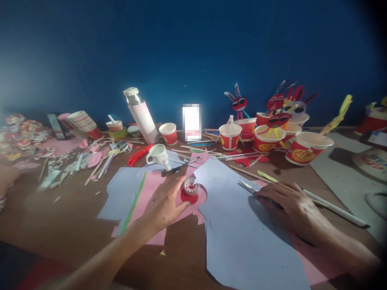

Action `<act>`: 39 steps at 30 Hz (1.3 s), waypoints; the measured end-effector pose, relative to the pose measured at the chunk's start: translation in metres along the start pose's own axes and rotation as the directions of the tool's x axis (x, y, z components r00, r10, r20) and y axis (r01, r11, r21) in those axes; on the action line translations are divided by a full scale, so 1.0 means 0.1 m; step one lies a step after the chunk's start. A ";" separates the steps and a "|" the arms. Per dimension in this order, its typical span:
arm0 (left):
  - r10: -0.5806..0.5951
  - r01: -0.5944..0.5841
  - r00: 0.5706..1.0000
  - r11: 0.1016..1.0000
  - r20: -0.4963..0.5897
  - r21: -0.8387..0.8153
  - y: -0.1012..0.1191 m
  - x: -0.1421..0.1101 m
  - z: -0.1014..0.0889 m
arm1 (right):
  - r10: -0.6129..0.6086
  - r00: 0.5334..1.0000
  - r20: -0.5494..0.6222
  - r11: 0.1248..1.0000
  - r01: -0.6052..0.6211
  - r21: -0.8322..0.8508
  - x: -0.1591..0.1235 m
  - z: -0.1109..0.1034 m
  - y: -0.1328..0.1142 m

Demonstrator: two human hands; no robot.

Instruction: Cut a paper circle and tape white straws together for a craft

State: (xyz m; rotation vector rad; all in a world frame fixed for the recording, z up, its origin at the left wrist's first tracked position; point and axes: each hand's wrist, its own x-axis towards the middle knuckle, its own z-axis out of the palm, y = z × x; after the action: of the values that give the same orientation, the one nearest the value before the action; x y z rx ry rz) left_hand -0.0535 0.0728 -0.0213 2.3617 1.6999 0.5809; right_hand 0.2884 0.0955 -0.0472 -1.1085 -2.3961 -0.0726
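Nearest the camera, a pale bluish sheet (242,245) lay across the bench (90,241), its near edge running out of view. Toward the middle, left of the sheet's far part, a white ring (192,192) overlapped the far side of a red disc (190,200), both lying over pink paper (203,201). With these at the left hand (165,203) and a knife (247,186) in the other, the step seemed to be handling the round pieces. Doing it well called, I judged, for light pressure on the ring, the disc flat beneath it, and the blade well clear of the fingertips; a slack hold might have let the disc slide.

That left hand was spread, thumb apart from the fingers, around the left side of ring and disc; whether it pressed on them I could not tell. The right hand (287,205) rested on the sheet with bent fingers closed around the knife, the blade pointing far and left, well apart from the ring. The thumb's grip was hidden.
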 end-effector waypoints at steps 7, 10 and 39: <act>0.053 -0.052 0.999 0.995 -0.011 0.084 -0.02 -0.10 0.01 | -0.005 1.000 0.005 1.000 0.005 -0.002 0.01 0.01 0.00; 0.038 -0.035 0.999 0.991 -0.026 0.127 -0.06 -0.14 0.03 | -0.003 1.000 0.005 1.000 0.003 0.004 0.00 0.02 0.02; -0.061 0.069 0.989 0.996 0.132 -0.052 0.02 -0.11 -0.11 | 0.004 0.999 0.047 1.000 -0.005 0.004 0.01 -0.05 -0.01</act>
State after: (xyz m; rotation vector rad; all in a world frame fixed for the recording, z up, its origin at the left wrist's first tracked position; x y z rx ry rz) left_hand -0.0592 0.0608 -0.0123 2.2433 1.6736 0.4470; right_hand 0.2887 0.0944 -0.0420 -1.1252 -2.4335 -0.0401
